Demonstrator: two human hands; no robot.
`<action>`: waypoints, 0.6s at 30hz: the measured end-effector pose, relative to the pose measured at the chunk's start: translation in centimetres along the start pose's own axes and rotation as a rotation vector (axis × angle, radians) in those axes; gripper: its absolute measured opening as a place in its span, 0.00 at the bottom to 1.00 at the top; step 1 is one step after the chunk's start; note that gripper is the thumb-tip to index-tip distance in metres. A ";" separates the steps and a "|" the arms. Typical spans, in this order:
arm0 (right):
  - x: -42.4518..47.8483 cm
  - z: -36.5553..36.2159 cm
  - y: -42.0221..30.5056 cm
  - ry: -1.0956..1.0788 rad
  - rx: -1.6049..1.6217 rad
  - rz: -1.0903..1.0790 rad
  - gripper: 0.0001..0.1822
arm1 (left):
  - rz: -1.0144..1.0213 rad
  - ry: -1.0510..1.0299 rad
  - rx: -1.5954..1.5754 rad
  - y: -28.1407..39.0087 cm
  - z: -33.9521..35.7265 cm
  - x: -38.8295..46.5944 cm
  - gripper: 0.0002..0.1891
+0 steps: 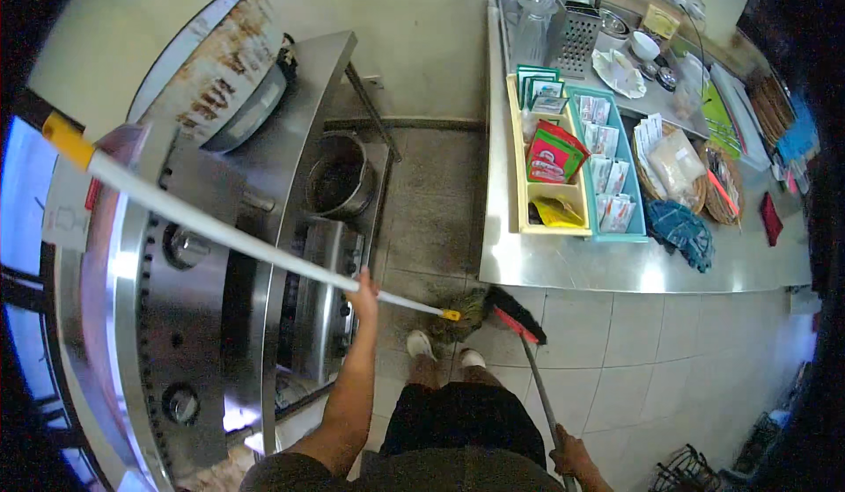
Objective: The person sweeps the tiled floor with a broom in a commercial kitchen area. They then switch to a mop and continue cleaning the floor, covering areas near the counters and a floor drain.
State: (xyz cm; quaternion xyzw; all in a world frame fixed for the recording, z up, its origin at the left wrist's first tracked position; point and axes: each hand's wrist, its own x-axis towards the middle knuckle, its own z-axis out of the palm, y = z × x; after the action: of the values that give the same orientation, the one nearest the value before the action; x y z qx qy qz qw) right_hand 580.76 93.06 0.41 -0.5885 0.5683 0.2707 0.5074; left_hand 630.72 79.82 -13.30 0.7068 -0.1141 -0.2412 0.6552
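Note:
My left hand (364, 295) is closed around the white handle of a mop (224, 233), which slants from a yellow grip at upper left to a yellow socket near the floor. The mop's stringy head (470, 314) lies on the tiles ahead of my shoes. At lower right my right hand (572, 454) grips the grey handle of a broom (542, 383). The broom's dark bristles and red edge (515, 315) rest on the floor just right of the mop head.
On the left are a steel stove (191, 333) and a steel shelf unit (327, 63) with a large basin (218, 63) and a pot (340, 175). A steel counter (561, 264) at right bears sachet trays and baskets. A black wire rack (686, 471) stands lower right.

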 end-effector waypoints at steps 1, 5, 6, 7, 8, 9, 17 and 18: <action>-2.2 -1.8 -1.1 0.018 0.068 -0.047 0.35 | 0.036 0.004 -0.018 0.4 -2.0 -1.0 0.17; -5.9 -5.4 -3.4 -0.084 0.345 -0.068 0.37 | -0.021 0.021 -0.132 3.3 -7.0 -6.6 0.21; -5.4 -5.0 -4.2 -0.008 0.240 -0.055 0.36 | -0.013 0.000 -0.171 3.4 -8.5 -7.7 0.21; -2.4 -2.6 -2.2 0.089 0.304 -0.233 0.36 | -0.004 -0.019 -0.210 3.5 -9.7 -8.6 0.22; 1.4 -0.1 -0.4 0.182 0.369 -0.414 0.36 | -0.014 0.081 -0.188 4.3 -10.1 -9.6 0.22; 3.8 0.1 -2.4 0.305 0.253 -0.537 0.35 | -0.002 0.096 -0.188 4.6 -11.1 -10.6 0.23; 35.8 -0.5 -25.5 0.734 0.334 -0.778 0.30 | -0.041 0.149 -0.146 7.1 -16.7 -20.0 0.20; 37.2 -2.4 -29.7 0.650 0.091 -0.456 0.29 | -0.026 0.136 -0.129 8.3 -17.0 -21.4 0.20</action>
State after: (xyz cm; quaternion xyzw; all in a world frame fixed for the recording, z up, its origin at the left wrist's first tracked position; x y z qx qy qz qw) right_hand 615.90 71.46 -23.49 -0.7313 0.5656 -0.0747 0.3737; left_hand 622.02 103.85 -0.65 0.6794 -0.0443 -0.2079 0.7023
